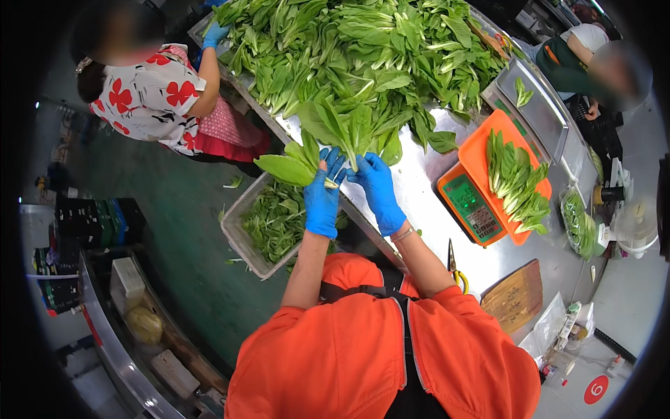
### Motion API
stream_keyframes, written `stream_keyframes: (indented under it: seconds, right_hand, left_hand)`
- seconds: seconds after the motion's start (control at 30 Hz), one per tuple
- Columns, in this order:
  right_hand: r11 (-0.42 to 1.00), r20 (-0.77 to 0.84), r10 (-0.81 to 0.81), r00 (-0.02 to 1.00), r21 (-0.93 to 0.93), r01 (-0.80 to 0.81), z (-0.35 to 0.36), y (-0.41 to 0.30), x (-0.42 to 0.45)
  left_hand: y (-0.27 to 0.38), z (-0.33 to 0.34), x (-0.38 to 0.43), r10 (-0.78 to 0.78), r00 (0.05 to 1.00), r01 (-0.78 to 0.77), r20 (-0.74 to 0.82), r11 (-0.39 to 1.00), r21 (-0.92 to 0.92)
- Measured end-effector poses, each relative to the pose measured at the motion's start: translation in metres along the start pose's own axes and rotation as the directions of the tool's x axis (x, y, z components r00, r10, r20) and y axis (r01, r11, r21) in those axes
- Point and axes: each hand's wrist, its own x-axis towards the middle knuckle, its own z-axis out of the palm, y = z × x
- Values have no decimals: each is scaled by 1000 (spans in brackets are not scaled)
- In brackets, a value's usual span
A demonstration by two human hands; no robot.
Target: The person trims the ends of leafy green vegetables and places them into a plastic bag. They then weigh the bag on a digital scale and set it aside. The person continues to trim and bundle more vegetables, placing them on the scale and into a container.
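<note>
My left hand [323, 196], in a blue glove, holds a small bunch of leafy greens [288, 168] by its stem end, leaves pointing left. My right hand [378, 191], also gloved in blue, pinches the pale stem of another leafy plant [335, 125] whose leaves fan out away from me. Both hands are close together over the near edge of a metal table [419, 162]. Beyond them a large heap of leafy greens [366, 47] covers the far part of the table. Below my left hand stands a plastic crate [246, 204] with loose leaves inside.
Right of my hands, an orange digital scale [445, 183] bears a tray of greens [515, 178]. Yellow-handled scissors [460, 277] and a wooden board [513, 296] lie nearer me. A second scale [534, 105] stands behind. One person [152, 99] works at left, another [570, 63] is at far right.
</note>
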Motion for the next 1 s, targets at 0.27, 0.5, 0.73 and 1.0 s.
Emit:
stream_keyframes:
  seconds: [0.27,0.5,0.73,1.0]
  right_hand:
    - [225,464,6,886,-864,451,9,-16,14]
    - [-398,655,-430,622,-756,520,5,-76,166]
    - [-376,545,-286,788,-821,431,-15,-92,210]
    - [373,123,-594,795,-833,408,-37,-110,173]
  left_hand:
    - [-13,-29,19,-10,992,15,-129,999,40]
    - [6,-43,22,-179,979,148,-94,951,-270]
    - [3,-57,23,-194,981,187,4,939,-289]
    - [7,-24,25,-216,975,218,45,913,-346]
